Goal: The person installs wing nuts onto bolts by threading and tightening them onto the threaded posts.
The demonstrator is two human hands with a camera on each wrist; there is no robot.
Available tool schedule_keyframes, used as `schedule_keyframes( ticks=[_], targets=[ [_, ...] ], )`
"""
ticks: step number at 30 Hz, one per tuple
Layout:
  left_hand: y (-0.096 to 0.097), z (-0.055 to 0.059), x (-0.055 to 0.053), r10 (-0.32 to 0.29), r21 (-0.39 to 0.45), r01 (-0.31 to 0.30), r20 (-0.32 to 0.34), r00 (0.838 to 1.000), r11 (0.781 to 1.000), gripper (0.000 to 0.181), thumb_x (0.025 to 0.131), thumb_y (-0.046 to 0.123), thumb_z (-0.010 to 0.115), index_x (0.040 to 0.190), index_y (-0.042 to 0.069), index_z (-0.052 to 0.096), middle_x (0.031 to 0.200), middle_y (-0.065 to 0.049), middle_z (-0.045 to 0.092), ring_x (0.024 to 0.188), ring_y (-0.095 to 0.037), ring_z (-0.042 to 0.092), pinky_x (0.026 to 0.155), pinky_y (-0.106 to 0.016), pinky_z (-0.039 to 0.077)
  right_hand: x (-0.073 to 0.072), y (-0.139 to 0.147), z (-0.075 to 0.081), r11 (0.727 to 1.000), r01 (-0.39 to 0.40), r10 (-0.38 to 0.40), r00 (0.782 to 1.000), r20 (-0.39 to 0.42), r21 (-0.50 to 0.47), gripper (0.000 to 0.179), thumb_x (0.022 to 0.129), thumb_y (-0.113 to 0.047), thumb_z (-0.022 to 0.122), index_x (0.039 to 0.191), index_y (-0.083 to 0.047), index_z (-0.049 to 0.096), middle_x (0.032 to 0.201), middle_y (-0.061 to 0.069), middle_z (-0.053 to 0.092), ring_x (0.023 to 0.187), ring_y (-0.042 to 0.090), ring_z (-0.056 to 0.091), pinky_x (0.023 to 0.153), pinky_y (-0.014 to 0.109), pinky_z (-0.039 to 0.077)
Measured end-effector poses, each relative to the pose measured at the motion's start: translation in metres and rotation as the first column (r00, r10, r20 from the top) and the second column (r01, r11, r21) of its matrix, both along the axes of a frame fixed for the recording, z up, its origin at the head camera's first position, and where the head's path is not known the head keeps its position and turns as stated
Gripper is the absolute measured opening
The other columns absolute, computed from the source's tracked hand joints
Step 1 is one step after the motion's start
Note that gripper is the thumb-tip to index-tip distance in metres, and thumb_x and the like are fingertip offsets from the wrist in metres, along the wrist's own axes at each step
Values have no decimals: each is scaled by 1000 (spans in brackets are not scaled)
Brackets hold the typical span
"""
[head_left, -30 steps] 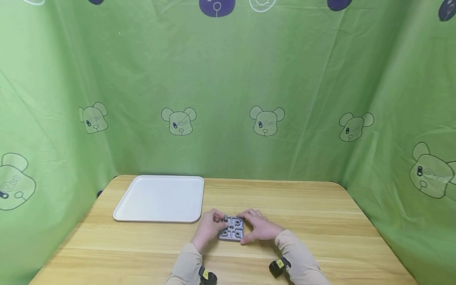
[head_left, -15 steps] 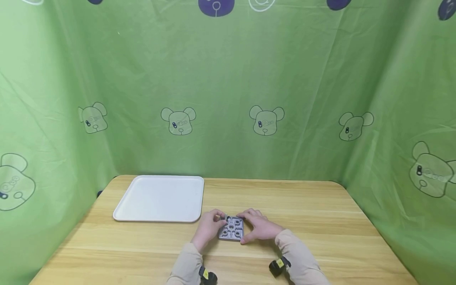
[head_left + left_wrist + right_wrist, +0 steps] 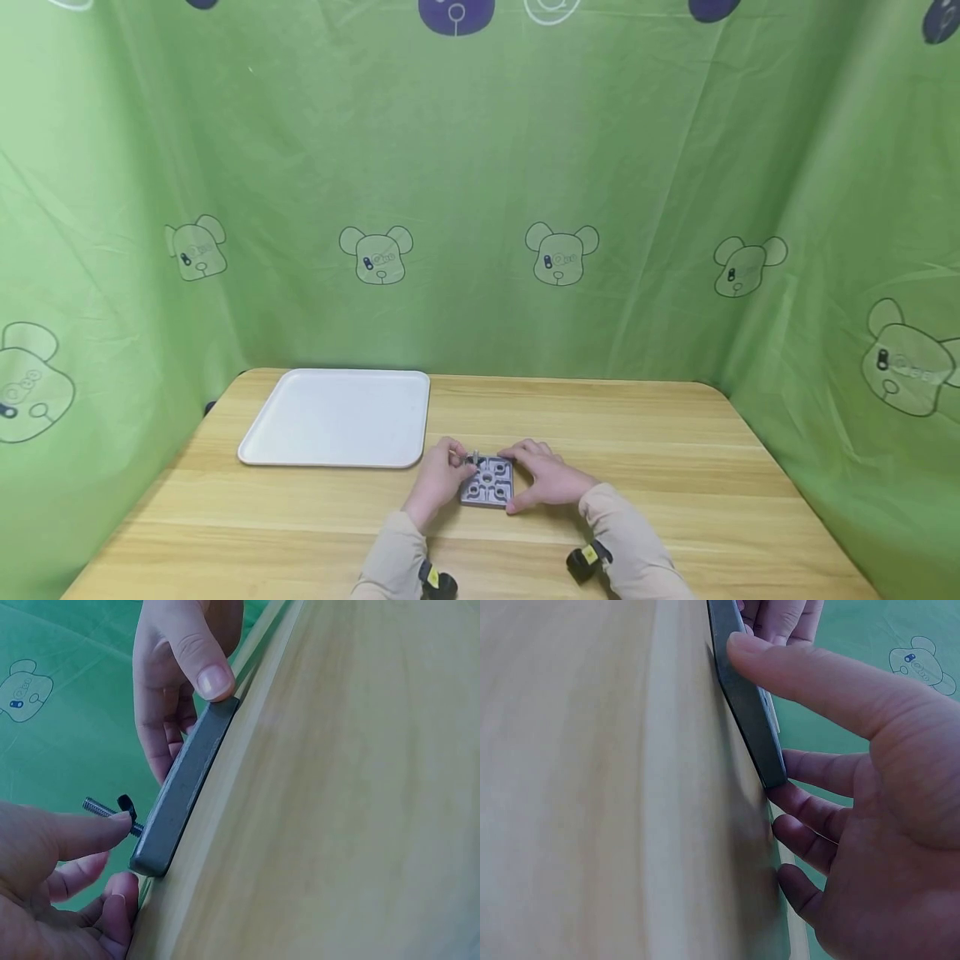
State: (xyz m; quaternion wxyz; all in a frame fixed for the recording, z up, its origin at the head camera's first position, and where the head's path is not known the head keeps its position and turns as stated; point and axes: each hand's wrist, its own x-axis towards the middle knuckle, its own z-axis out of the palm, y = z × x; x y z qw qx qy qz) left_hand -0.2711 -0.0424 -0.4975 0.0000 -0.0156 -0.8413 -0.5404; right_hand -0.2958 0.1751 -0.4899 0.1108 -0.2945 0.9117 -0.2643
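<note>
A square grey metal plate (image 3: 487,480) with several ringed holes and raised ribs lies flat on the wooden table. My right hand (image 3: 549,477) grips it by the right side, thumb on the near corner and fingers at the far one. From the plate's far-left corner a threaded bolt (image 3: 99,806) sticks up, carrying a dark wing nut (image 3: 127,804). My left hand (image 3: 438,477) works at this bolt, its thumb (image 3: 109,826) against the wing nut. The left index fingertip is hidden behind the thumb in the left wrist view.
Behind and left of the hands, a white rectangular tray (image 3: 337,417) lies on the wooden table (image 3: 637,433). Green curtains (image 3: 480,317) printed with bear heads enclose the table's back and sides. Each forearm wears a small black camera (image 3: 583,563).
My left thumb and index finger have shifted slightly around the bolt, covering it more half a second ago and uncovering it again now. The right hand and the plate have stayed in place.
</note>
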Motion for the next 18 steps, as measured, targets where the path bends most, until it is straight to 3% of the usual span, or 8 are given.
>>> schedule_keyframes(
  ticks=[7,18],
  targets=[
    [0,2,3,-8,-13,8,3,1000,1000,21,80,4,73,87,1,53,82,-6,53,76,-17,49,65,-26,40,-2,0,-3,1000,9,-9,1000,1,3,89,66,-46,83,140,-12,47,137,9,48,127,31,41,106,62,31],
    [-1,2,2,-21,-23,21,11,1000,1000,21,79,5,74,93,1,58,86,-7,56,78,-18,51,69,-29,43,0,0,-1,1000,12,-12,1000,7,1,88,66,-45,83,140,-12,47,137,9,48,127,31,41,105,62,32]
  ],
)
